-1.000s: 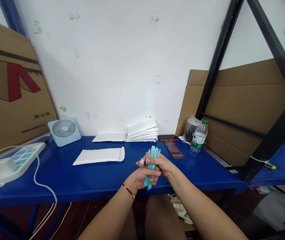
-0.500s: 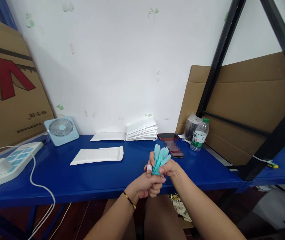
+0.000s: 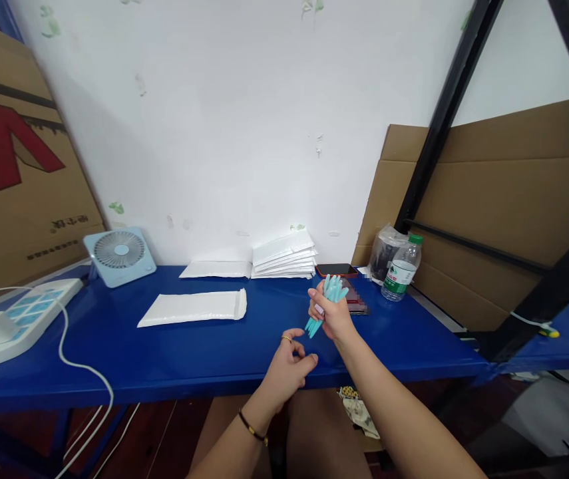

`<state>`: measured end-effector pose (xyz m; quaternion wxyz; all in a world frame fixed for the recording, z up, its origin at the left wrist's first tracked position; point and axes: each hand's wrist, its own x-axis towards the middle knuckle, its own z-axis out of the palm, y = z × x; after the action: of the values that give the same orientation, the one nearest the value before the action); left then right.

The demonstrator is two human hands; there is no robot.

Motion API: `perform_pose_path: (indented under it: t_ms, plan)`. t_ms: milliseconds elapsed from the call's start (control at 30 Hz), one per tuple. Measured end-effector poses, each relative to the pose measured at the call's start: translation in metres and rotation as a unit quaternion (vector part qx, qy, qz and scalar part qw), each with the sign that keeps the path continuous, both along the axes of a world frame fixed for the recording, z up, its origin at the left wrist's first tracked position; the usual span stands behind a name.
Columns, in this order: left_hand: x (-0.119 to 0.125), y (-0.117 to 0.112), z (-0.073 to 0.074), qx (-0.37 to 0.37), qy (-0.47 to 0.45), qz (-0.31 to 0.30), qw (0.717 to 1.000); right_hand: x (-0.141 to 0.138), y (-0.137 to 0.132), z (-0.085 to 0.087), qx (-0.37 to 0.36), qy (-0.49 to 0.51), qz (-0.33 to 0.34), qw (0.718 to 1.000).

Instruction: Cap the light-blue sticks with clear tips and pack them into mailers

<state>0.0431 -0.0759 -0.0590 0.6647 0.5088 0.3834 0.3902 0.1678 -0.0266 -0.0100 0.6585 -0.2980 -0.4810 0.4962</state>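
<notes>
My right hand (image 3: 333,317) grips a bundle of several teal pens (image 3: 328,301), held upright and tilted above the blue table (image 3: 174,352). My left hand (image 3: 290,362) hovers just below and to the left of the bundle, fingers loosely curled and apart, holding nothing. A white padded envelope (image 3: 191,307) lies flat on the table to the left of my hands. Against the wall behind it sits a stack of white envelopes (image 3: 284,254).
A small blue fan (image 3: 119,250) stands at the back left. A power strip with charger and white cable (image 3: 9,320) lies at the far left. A phone (image 3: 337,270), a water bottle (image 3: 400,269) and a bagged item stand at right. Cardboard leans on both sides.
Both hands held the pen bundle before. My left hand has let go and dropped lower, while my right hand has carried the bundle up and slightly to the right.
</notes>
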Motion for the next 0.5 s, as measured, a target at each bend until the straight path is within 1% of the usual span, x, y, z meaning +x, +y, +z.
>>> perform_pose_path:
  t_ms: [33,100,200,300,367,433,500]
  plan:
    - [0.0,0.0,-0.002,0.038,0.011,0.043,0.998,0.001,0.006,-0.005,0.0,-0.02,-0.031,0.999]
    - [-0.001,0.002,-0.003,0.101,0.021,0.093,0.99,0.002,0.015,-0.015,-0.009,-0.052,-0.071,0.996]
    - [-0.005,0.005,0.0,0.152,0.024,0.119,0.981,0.001,0.019,-0.024,-0.015,-0.077,-0.082,0.993]
    - [-0.008,0.007,0.005,0.191,0.041,0.138,0.971,0.0,0.017,-0.026,-0.019,-0.099,-0.082,0.992]
    - [-0.008,0.01,0.012,0.238,0.072,0.162,0.955,-0.003,0.015,-0.026,-0.026,-0.119,-0.091,0.988]
    - [-0.008,0.015,0.022,0.296,0.107,0.191,0.93,-0.008,0.013,-0.025,-0.029,-0.144,-0.104,0.984]
    - [-0.006,0.023,0.034,0.338,0.129,0.193,0.912,-0.016,0.01,-0.026,-0.033,-0.146,-0.119,0.982]
